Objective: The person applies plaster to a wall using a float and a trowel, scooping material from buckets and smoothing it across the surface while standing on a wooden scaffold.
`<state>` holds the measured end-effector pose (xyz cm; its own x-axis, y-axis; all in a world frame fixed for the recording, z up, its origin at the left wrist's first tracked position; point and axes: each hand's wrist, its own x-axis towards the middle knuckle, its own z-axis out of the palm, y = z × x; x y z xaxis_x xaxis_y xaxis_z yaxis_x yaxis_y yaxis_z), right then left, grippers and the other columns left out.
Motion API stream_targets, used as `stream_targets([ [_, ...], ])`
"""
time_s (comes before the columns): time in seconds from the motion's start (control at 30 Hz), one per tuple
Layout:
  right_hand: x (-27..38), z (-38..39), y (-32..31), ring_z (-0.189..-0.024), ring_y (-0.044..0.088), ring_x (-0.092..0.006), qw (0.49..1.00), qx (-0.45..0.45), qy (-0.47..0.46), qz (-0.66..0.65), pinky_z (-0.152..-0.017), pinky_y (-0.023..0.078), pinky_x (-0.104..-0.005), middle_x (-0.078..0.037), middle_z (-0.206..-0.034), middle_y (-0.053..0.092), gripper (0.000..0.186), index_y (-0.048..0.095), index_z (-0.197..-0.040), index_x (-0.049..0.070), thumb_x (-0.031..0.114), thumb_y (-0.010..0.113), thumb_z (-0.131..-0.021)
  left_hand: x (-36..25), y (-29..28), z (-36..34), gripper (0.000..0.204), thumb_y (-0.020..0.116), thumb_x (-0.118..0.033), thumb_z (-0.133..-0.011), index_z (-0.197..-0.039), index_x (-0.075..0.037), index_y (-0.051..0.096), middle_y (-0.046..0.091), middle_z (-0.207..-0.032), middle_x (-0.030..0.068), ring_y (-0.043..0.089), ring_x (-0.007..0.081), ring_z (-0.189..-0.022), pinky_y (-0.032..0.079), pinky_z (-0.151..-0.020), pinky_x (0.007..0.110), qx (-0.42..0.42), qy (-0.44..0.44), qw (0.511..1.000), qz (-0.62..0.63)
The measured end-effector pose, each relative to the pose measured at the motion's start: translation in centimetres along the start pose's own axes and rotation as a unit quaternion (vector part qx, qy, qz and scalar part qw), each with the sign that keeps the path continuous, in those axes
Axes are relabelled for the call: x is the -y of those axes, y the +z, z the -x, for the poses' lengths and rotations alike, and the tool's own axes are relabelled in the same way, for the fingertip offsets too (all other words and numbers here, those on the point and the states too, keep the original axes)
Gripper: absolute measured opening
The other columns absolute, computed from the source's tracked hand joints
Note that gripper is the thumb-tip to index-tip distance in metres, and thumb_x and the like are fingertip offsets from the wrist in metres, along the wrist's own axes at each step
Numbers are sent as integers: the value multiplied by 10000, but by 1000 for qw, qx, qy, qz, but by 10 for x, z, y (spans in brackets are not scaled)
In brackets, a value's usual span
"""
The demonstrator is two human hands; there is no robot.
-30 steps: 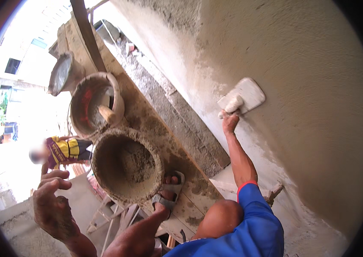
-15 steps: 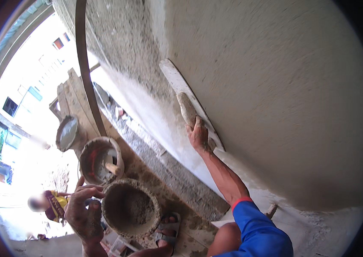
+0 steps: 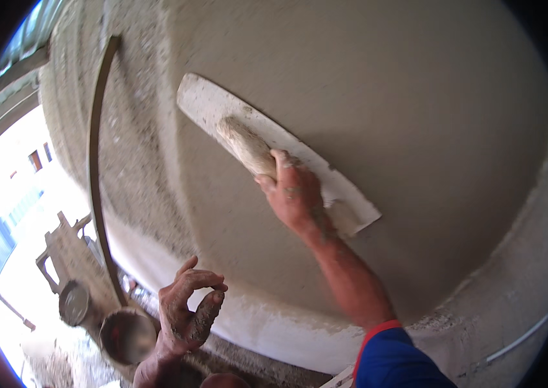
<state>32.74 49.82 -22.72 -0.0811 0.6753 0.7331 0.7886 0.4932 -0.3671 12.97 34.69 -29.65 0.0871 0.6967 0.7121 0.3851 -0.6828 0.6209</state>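
Observation:
A long, pale plastering float (image 3: 345, 187) lies against the wet grey plaster wall (image 3: 403, 84), tilted from upper left to lower right. My right hand (image 3: 296, 194) is wrapped round the lower end of its mortar-caked handle (image 3: 242, 139). Lower down, in front of the wall's bottom edge, I hold up my mortar-smeared left hand (image 3: 190, 307). Its fingers are curved, with a gap between thumb and forefinger, and nothing shows in it.
On the left, a long thin strip (image 3: 95, 142) leans upright against the rougher plaster. Below it stand a bucket (image 3: 128, 336) and a smaller pail (image 3: 75, 302) beside a wooden plank (image 3: 67, 252). A thin white pipe (image 3: 523, 337) runs along the lower right.
The view has swung up toward the wall, so the near mortar bucket and the other person are out of sight. My left hand has risen toward the wall; the float is tilted flatter.

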Motion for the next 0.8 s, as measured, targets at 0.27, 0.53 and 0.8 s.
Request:
stream_targets([
  [0.27, -57, -7, -264, -955, 628, -382, 928, -126, -156, 314, -825, 508, -451, -218, -1053, 638, 452, 527, -1235, 6, 252, 643, -874, -38, 59, -68, 192, 620, -215, -864, -926, -33, 627, 685, -771, 85, 676, 230, -792, 321, -1055, 552, 49, 125, 987, 86],
  [0.53, 20, -209, -482, -974, 617, -401, 885, -209, -181, 374, -827, 498, -453, -243, -1055, 642, 467, 511, -1262, 4, 291, 604, -906, -207, 101, -221, 130, 651, -134, -852, -936, -35, 648, 687, -761, 74, 683, 227, -811, 289, -1074, 550, 111, 220, 947, 204],
  [0.8, 33, -337, -653, -1018, 626, -378, 837, -395, -25, 377, -891, 472, -437, -246, -1073, 644, 471, 532, -1277, 24, 356, 548, -942, -283, 41, -316, 142, 650, -123, -861, -981, -49, 637, 696, -761, 65, 694, 231, -794, 315, -1051, 564, 191, 173, 943, 209],
])
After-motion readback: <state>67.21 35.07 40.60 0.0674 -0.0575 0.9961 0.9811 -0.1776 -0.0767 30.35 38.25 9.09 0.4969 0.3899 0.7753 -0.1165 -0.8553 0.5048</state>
